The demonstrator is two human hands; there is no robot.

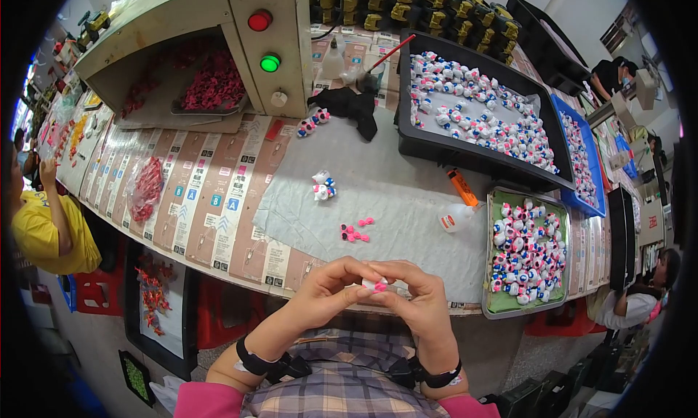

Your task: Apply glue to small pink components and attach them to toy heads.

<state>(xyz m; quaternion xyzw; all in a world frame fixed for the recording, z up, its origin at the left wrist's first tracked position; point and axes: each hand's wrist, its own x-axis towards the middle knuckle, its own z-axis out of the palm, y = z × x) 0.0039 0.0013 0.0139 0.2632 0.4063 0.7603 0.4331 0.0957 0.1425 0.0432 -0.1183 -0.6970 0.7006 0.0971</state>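
Figurine (376, 285), small, white and pink, sits in the lower middle of the frame, between the fingertips of both hands, just off the near edge of the table. The left hand (331, 291) and the right hand (416, 296) are brought together, thumbs and forefingers closed on it from either side; the fingers cover much of it, so how far its parts are seated cannot be told. Judging by the grip, the step in hand is a two-handed pressing or fitting of a pink part onto the white body. A few loose pink pieces (354, 233) lie on the pale sheet (422, 254) just beyond the hands, with a white figure (323, 187) farther off, left of centre. What the next move seems to call for is steady, even thumb pressure with the body kept from turning, then a check that the pink part sits straight before the grip loosens. Should it prove well seated, the green tray (502, 303) at the right of the frame, filled with similar figures, looks the likely place for it; pressing askew could leave the part crooked.
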